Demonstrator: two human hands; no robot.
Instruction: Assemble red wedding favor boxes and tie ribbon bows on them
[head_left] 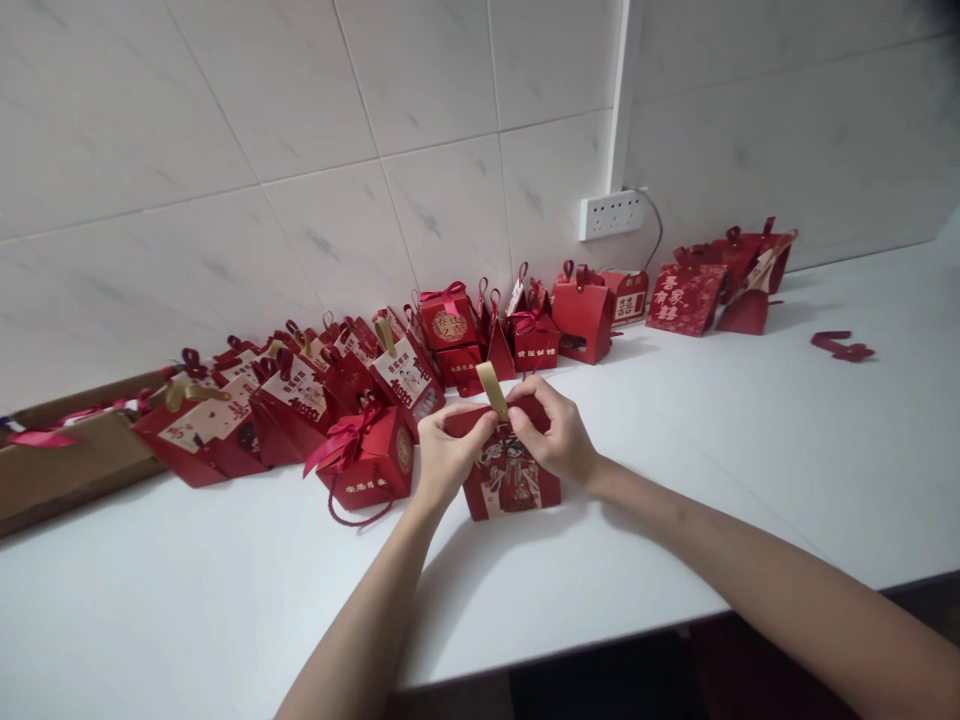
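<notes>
You're pinching the top edge of a red gift box [514, 490], just below centre frame; left hand [454, 447] and right hand [559, 432] are sitting equally near, flanking its gold loop [490, 385], the body extending downward beneath both grips.

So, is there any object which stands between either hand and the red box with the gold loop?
Nothing visible does. The left hand and right hand both pinch the red box near its top, beside the gold loop. The bow-tied box sits to the left, not between.
</notes>
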